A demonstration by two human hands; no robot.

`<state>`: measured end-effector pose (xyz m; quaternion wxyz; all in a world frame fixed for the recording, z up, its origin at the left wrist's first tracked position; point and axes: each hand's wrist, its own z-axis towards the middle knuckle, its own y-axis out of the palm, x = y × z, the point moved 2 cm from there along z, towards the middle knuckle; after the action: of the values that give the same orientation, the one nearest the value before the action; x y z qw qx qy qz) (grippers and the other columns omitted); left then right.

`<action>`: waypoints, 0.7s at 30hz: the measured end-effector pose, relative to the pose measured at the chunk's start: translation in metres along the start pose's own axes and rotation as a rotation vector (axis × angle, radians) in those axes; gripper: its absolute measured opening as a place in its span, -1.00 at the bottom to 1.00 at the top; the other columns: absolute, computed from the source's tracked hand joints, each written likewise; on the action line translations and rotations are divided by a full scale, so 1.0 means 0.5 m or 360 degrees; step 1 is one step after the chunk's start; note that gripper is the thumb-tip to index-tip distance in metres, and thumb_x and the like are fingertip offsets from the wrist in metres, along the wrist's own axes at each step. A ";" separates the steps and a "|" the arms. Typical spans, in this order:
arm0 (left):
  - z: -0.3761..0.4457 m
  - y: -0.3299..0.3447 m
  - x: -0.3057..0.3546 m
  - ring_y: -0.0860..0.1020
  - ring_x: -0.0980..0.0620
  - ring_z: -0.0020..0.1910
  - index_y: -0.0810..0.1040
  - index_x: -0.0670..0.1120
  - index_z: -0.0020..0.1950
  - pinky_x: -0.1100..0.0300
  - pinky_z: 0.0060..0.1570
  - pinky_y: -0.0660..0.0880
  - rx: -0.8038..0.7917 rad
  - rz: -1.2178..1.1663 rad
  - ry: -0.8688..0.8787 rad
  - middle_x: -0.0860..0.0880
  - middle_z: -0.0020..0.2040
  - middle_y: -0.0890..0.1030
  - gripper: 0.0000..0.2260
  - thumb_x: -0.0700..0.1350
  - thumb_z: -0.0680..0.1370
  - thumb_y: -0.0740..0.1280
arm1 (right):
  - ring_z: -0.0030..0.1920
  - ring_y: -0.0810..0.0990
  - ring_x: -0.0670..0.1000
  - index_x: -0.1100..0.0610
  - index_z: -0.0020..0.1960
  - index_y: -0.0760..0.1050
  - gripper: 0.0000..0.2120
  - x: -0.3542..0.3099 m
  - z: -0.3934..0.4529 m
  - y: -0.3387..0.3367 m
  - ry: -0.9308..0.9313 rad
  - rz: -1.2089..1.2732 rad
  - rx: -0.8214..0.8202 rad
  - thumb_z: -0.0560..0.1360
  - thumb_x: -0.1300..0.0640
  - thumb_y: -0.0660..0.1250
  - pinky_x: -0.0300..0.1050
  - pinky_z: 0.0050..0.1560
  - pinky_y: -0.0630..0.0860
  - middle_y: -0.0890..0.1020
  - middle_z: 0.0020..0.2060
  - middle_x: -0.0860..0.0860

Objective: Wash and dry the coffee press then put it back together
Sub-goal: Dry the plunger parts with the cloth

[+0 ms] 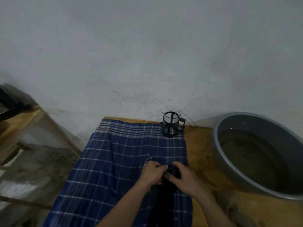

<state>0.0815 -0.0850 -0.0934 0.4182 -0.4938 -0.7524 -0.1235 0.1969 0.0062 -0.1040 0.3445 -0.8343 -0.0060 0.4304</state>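
Both forearms reach in from the near edge of the wooden table (201, 145) and meet over the near half of the blue plaid cloth (118, 161) spread on it. The left hand (151, 173) is knuckles-up, its fingers curled inward around the plunger assembly; a metal filter disc (147, 161) sticks out just beyond this hand, tilted on edge and pointing away toward the far left. The right hand (185, 178) comes in at an angle from the right, its fingers and thumb curled around the black lid (173, 172), which sits between the two hands. The two hands almost touch. The plunger's long axis appears to run from the lid at the right toward the disc at the far left, though the rod itself is hidden by the fingers. A dark shadow or dark cloth lies beneath the wrists; which, I cannot tell.

To the right, near the table's right edge, stands a grey basin (229, 174) holding murky water.

At the far edge of the cloth, toward its far right corner, the glass carafe (171, 122) stands upright in its black frame, handle pointing right, spout to the left, close to the white wall (147, 46).
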 end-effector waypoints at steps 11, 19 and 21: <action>-0.125 0.084 -0.054 0.60 -0.04 -0.20 0.58 -0.17 -0.05 0.11 -0.23 0.57 0.0070 -0.0774 -0.0101 -0.11 -0.19 0.65 -0.83 -0.15 0.63 0.22 | 0.01 0.53 -0.17 -0.08 0.17 0.36 -0.66 0.004 -0.194 0.019 -0.0190 0.0242 0.0329 0.47 -0.13 0.34 -0.34 -0.04 0.47 0.52 -0.02 -0.16; -0.220 0.159 -0.104 0.61 -0.16 -0.20 0.55 -0.18 0.01 -0.06 -0.07 0.58 0.0011 -0.0796 -0.0301 -0.19 -0.29 0.69 -0.82 -0.12 0.63 0.21 | 0.16 0.52 0.05 0.01 0.26 0.46 -0.64 0.221 -0.329 -0.079 0.0097 0.0000 0.0829 0.48 0.04 0.37 -0.11 0.11 0.46 0.55 0.20 0.05; -0.245 0.175 -0.112 0.60 -0.16 -0.21 0.59 -0.21 -0.01 -0.03 -0.15 0.59 -0.0016 -0.0736 -0.0297 -0.19 -0.27 0.66 -0.83 -0.15 0.60 0.25 | 0.27 0.45 0.12 0.06 0.34 0.41 -0.54 0.269 -0.330 -0.069 0.0190 -0.0170 0.0727 0.47 0.06 0.39 -0.05 0.25 0.41 0.46 0.31 0.09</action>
<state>0.2266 -0.1518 -0.0793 0.3050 -0.3200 -0.8800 -0.1735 0.4108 -0.0202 -0.1153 0.5462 -0.7572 0.0678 0.3518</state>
